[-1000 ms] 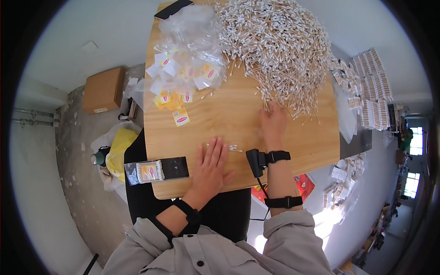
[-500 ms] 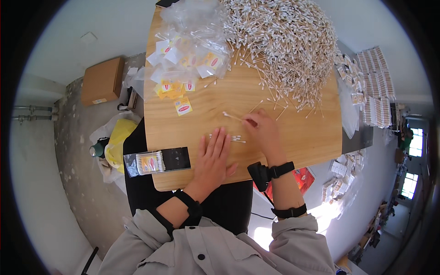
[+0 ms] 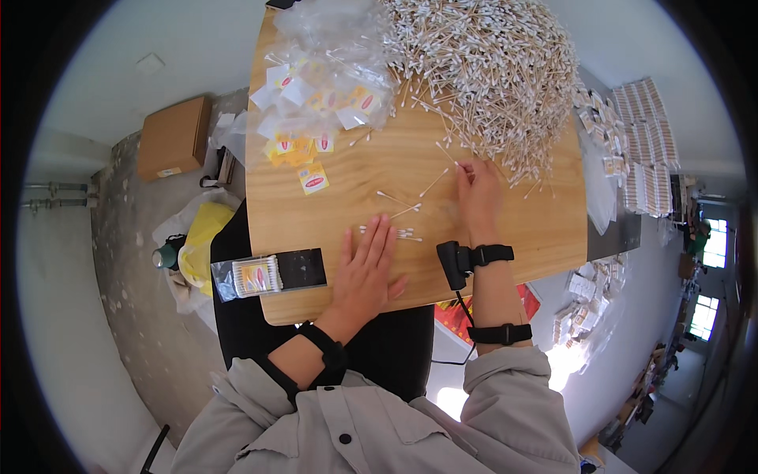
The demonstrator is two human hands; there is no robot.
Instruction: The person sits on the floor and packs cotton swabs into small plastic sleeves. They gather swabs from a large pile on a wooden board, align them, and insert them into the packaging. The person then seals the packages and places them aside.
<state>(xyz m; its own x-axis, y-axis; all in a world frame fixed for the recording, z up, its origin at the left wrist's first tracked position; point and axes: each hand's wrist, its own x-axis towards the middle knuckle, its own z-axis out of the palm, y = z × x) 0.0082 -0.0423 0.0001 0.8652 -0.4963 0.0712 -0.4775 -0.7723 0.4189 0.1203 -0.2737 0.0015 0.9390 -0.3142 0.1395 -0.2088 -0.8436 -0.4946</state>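
A big heap of cotton swabs [image 3: 489, 71] covers the far right of the wooden table [image 3: 347, 189]. My right hand [image 3: 478, 193] reaches to the near edge of the heap, fingertips on a swab. My left hand [image 3: 365, 267] lies flat and open near the table's front edge, just short of a small cluster of swabs [image 3: 395, 233]. A few single swabs [image 3: 407, 204] lie between the two hands.
Clear plastic bags with yellow and white labels [image 3: 324, 87] lie at the far left of the table. A filled swab packet [image 3: 253, 276] sits on a black slab at the front left corner. A cardboard box [image 3: 172, 138] and a yellow bag [image 3: 201, 241] are on the floor at left.
My right hand came back toward the left hand with swabs, then moved out again to the heap's edge. More loose swabs now lie before my left hand.
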